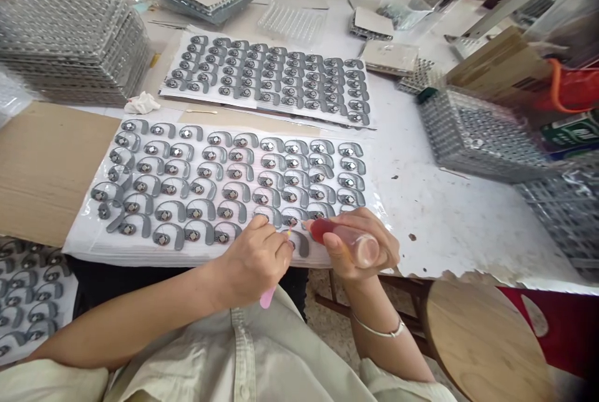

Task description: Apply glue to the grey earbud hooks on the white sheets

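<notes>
My left hand (pixel 259 255) is closed around a thin tool with a pink handle (pixel 267 298). The tool's kind is mostly hidden by the fingers. In my right hand (pixel 358 243) is a small translucent squeeze bottle (pixel 365 249), tilted, with a red front part (pixel 322 228) and its tip facing left. Both tips meet over a grey hook-shaped earphone shell (pixel 292 217) in the lower rows. Several such shells, each with a round metallic piece, lie in rows on a stack of white sheets (pixel 140 255). My hands cover some of the front-row shells.
Behind is a second tray of shells (pixel 269 77). Stacked clear blister trays (pixel 75 46) stand back left, beside a cardboard sheet (pixel 47 171). A cotton swab (pixel 202 111) and crumpled tissue (pixel 141 103) lie between. More trays (pixel 482 133) are at right; a round wooden stool (pixel 486 339) stands below.
</notes>
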`<state>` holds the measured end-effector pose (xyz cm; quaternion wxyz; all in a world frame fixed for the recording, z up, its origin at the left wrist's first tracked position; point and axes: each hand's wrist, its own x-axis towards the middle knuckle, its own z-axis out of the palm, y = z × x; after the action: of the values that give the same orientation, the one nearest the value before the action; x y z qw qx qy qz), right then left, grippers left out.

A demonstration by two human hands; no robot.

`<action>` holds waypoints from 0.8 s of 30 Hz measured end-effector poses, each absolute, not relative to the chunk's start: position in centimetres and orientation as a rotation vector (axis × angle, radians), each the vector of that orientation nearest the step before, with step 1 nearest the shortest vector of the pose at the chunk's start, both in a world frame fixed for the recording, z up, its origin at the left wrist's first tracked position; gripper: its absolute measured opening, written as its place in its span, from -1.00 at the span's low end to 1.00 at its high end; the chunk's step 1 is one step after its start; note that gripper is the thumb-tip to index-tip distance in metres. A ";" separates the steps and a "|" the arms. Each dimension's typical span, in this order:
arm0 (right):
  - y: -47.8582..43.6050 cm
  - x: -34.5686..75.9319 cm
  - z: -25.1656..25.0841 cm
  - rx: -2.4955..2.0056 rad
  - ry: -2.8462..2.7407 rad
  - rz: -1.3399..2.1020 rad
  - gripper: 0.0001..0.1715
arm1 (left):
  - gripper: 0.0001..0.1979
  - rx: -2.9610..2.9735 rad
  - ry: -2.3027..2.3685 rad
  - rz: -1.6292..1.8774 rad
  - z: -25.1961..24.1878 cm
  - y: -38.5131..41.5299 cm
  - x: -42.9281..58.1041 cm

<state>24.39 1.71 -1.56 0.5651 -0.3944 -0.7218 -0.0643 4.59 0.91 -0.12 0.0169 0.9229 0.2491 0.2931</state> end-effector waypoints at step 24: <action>2.0 23.8 0.3 -0.960 -1.791 0.023 -0.82 | -0.88 2.700 0.727 0.811 -0.9 1.9 3.9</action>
<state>23.77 2.04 0.34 0.5266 -0.4016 -0.7492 0.0097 3.92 1.95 -0.95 0.1150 0.9212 0.2480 0.2769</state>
